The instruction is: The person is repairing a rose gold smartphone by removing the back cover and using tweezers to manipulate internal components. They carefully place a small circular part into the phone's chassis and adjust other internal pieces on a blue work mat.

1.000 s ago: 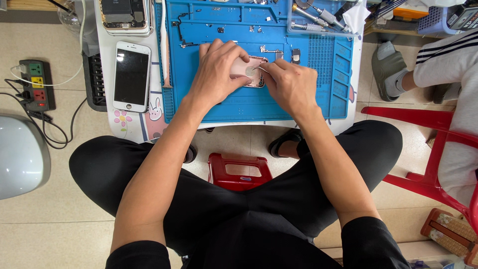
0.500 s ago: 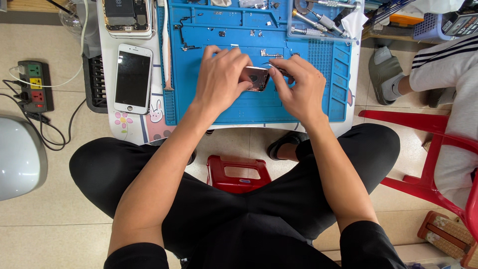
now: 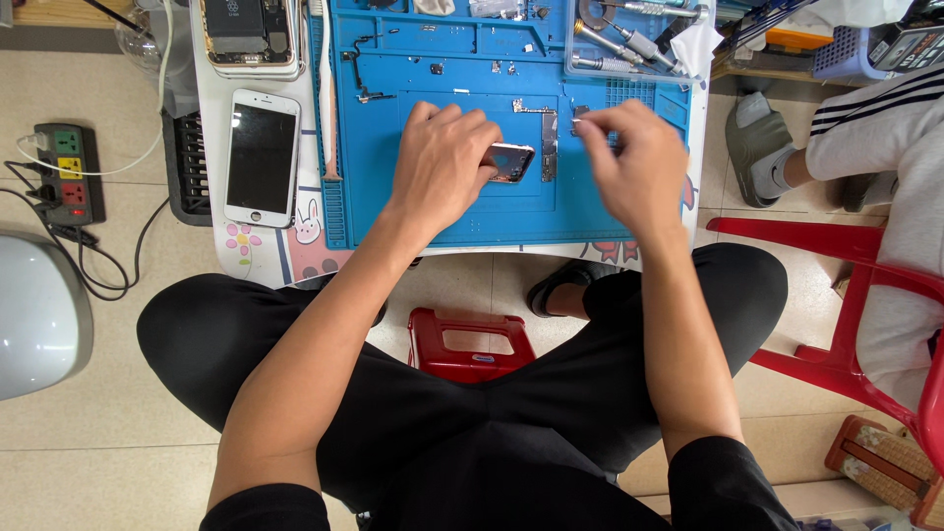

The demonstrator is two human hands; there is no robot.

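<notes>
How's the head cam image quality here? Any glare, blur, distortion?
Head view: even, soft light with faint shadows under the left hand and right hand; mild sheen on the white phone screen and on the small phone at the left fingertips; right fingertips slightly soft; wide-angle bending at the edges of the blue mat; mat centre sharp.

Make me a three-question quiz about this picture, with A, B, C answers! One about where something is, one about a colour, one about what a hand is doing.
1. Where does the white phone lie?
A. left of the blue mat
B. on the red stool
C. on the floor

2. What colour is the work mat?
A. green
B. blue
C. yellow

3. What is the left hand doing?
A. resting on a knee
B. holding a small phone part on the mat
C. hanging in the air

Answers: 1 A, it lies on the table beside the mat's left edge. 2 B, the mat is plainly blue. 3 B, its fingers grip the part.
</notes>
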